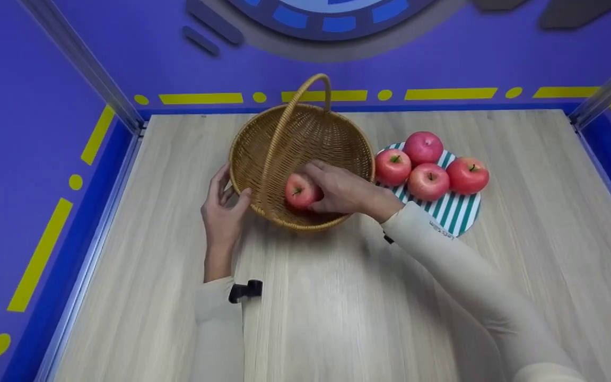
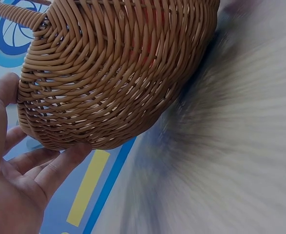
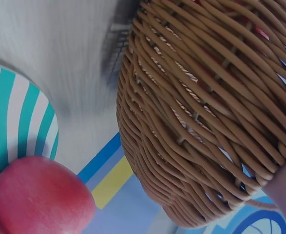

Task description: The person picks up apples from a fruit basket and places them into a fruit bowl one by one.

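A round wicker basket (image 1: pixel 332 127) with a tall arched handle stands on the table. My left hand (image 1: pixel 223 212) grips its left side, thumb at the rim and fingers against the outer weave; the left wrist view shows this hand (image 2: pixel 23 175) close up. Inside the basket, my right hand (image 1: pixel 340 188) holds a red apple (image 1: pixel 299 192) low near the front wall, fingers behind it and thumb at its side. Whether the apple touches the basket's bottom I cannot tell. From the right wrist, the woven wall (image 3: pixel 196 117) hides the fingers and the held apple.
Several red apples (image 1: pixel 428 181) sit on a round green-and-white striped mat (image 1: pixel 462 215) just right of the basket. Blue-purple panels (image 1: pixel 178 74) with yellow marks enclose the wooden tabletop (image 1: pixel 316 297) at the back and sides.
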A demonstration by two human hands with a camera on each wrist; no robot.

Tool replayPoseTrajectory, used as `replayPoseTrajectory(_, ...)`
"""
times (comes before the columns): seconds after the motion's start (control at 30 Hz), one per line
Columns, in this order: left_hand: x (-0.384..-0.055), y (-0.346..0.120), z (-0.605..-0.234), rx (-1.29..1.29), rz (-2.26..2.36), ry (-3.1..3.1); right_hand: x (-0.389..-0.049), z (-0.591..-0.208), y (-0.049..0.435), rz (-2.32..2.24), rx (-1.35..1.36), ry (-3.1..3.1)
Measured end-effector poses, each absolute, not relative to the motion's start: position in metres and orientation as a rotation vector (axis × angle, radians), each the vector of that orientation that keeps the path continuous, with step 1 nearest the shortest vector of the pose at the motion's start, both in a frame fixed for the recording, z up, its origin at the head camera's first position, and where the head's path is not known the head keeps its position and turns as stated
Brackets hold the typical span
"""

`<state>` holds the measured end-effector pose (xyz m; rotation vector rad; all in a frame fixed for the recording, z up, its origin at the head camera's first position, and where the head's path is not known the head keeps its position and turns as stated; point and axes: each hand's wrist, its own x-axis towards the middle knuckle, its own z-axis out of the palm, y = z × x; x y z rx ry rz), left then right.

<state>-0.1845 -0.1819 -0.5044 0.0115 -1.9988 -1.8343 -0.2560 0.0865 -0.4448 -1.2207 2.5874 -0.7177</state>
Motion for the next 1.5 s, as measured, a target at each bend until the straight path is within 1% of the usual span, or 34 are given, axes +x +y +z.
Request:
replayPoseTrajectory(0.83, -0.183, -0.185, -0.507, 0.073, -1.822, -2.059, -0.249, -0.425, 0.112, -0.979, -1.170, 2.603)
replayPoseTrajectory(1.5, -0.183, -0.185, -0.507, 0.095, -1.850, -2.043, -0.229, -0.409, 0.143, -1.080, -1.059, 2.574)
